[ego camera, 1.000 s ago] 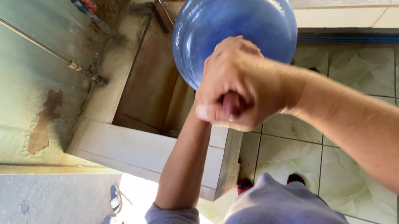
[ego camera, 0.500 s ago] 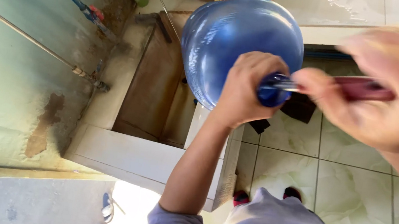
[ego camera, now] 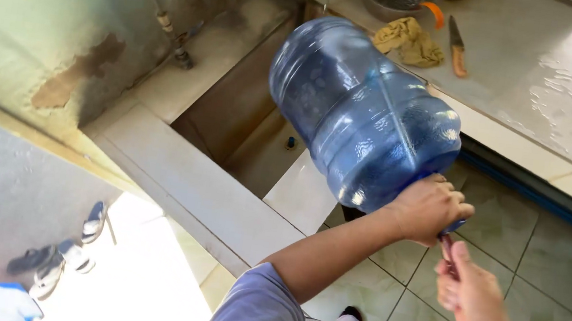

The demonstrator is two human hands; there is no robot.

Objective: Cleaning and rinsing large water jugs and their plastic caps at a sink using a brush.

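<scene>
The blue water jug (ego camera: 362, 112) runs along the 11-to-5 o'clock line, neck at 5. The left hand (ego camera: 428, 207) grips the neck; the right hand (ego camera: 469, 291), at 5 o'clock below, pinches a thin tool.

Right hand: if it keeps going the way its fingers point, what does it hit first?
The right hand points up toward the left hand at the jug neck. It would likely meet the left hand's knuckles first, then the jug; depth is unclear.

Yellow cloth (ego camera: 408, 40) beside knife (ego camera: 457, 48) on tiled counter (ego camera: 554, 78); sandals (ego camera: 60, 256) below.
</scene>
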